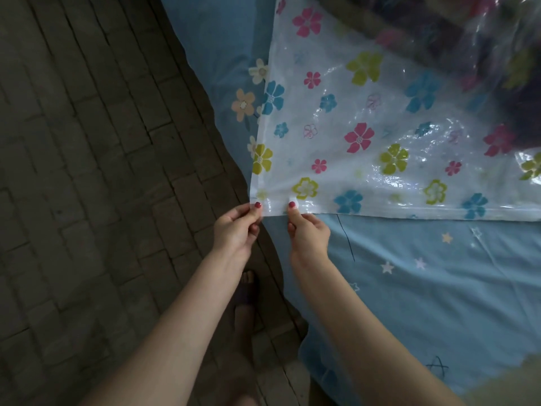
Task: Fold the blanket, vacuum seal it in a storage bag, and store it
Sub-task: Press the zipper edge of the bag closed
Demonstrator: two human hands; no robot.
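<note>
Pinching storage bag zip edge w/ left hand & right hand

Below me a light blue bed sheet covers the bed, printed with small pale stars near me and larger cream and peach flowers along its far left edge. Left of the bed lies a dark brick floor. My sandalled foot stands on it, just beside the bed's edge.

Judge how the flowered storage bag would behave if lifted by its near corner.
The storage bag is probably floppy: its film wrinkles between the left hand and right hand. Its glossy surface likely feels slippery. The far end, bulging over dark contents, would probably drag.
</note>
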